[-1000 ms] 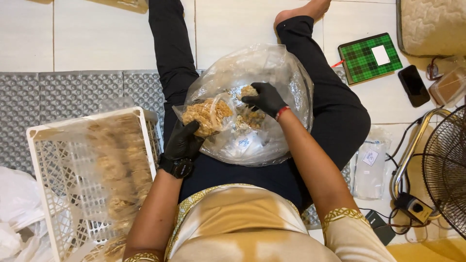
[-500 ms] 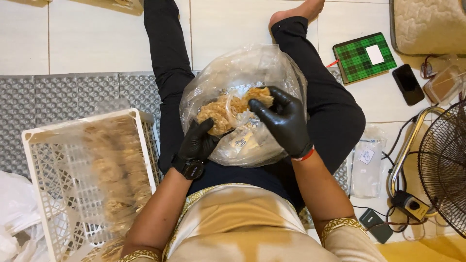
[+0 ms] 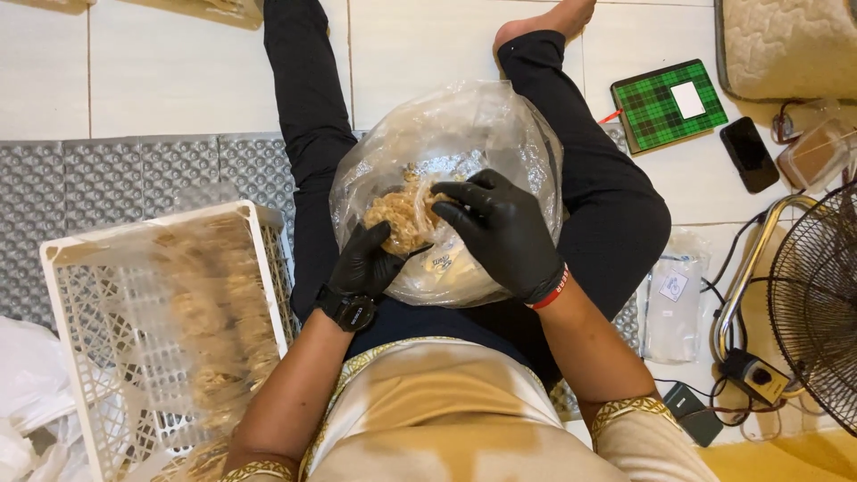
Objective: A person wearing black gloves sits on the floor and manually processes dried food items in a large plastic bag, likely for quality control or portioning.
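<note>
Both gloved grips closed: our left hand (image 3: 370, 263) and right hand (image 3: 500, 232) pinch tan noodle clump (image 3: 402, 219) inside clear plastic bag (image 3: 446, 134), centre frame; bagging step, next needs seating clump deeper.

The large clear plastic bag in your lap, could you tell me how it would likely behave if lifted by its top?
The clear bag looks thin and crinkled, so it would probably sag and flop. The tan clump pinched between the left hand and right hand looks crumbly, likely shifting and breaking if squeezed.

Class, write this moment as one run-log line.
left hand: grips small noodle bag | right hand: presses its top | big clear bag: on lap | white crate: beside left arm
</note>
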